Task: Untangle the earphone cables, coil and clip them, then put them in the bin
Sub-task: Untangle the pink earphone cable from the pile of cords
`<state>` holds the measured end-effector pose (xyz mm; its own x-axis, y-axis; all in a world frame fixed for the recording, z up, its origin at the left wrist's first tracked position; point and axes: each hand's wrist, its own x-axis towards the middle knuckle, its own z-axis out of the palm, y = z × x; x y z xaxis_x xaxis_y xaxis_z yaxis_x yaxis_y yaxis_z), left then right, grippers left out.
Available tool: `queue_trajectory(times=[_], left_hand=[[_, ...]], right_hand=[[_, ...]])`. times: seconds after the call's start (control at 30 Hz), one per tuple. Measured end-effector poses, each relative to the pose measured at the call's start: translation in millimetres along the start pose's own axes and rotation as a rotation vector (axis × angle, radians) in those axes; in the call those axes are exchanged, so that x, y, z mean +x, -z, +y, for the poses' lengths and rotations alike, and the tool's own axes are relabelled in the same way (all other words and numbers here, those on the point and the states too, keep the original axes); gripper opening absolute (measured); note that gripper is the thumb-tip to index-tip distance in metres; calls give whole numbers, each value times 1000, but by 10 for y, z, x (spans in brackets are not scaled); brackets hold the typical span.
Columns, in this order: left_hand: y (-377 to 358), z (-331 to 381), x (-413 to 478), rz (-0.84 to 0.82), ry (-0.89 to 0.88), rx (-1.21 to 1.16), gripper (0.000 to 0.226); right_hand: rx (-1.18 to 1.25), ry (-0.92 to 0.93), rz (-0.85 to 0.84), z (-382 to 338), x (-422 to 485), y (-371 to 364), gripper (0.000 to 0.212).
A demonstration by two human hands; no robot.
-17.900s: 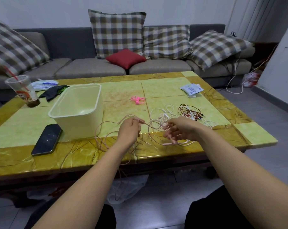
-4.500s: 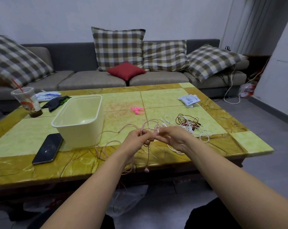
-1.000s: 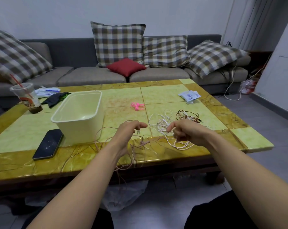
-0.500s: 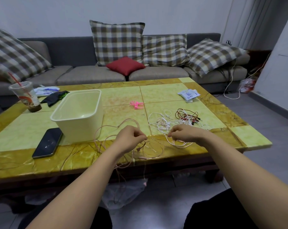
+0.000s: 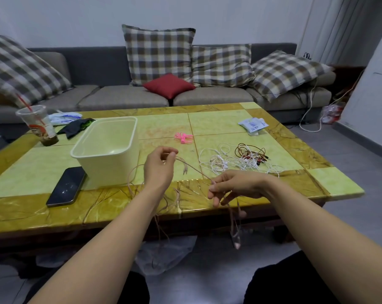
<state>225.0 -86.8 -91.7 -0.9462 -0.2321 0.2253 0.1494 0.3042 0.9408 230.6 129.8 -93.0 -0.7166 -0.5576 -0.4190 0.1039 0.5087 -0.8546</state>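
A thin pink earphone cable (image 5: 194,170) runs taut between my two hands above the front of the table. My left hand (image 5: 159,165) pinches one part of it, raised beside the bin. My right hand (image 5: 231,186) pinches it lower, near the table's front edge, and the pink earbuds (image 5: 237,244) dangle below that hand. More loops of the pink cable hang over the table's front edge. A tangle of white and red earphone cables (image 5: 240,161) lies on the table to the right. The cream plastic bin (image 5: 111,132) stands left of centre. Pink clips (image 5: 183,137) lie behind my hands.
A black phone (image 5: 67,185) lies in front of the bin on the green and yellow table (image 5: 328,183). A plastic cup with a straw (image 5: 39,126), a dark cloth (image 5: 76,128) and paper packets (image 5: 252,125) sit further back. A sofa with cushions stands behind.
My hands have drawn apart: the left one rose, the right one moved toward the table's front edge, and the pink cable pulled straight between them with the earbuds hanging free.
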Motion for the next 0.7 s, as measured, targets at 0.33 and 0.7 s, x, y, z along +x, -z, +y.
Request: queue_trajectory(times=[0.33,0.7], left_hand=[[29,-134,-14,-30,-120,720,31],[-276,27,-256,-621,-306,549,24]], right_hand=[[-30,32,263,-81,-83,2,24],[-85,102,230,-34,-11,-61,20]])
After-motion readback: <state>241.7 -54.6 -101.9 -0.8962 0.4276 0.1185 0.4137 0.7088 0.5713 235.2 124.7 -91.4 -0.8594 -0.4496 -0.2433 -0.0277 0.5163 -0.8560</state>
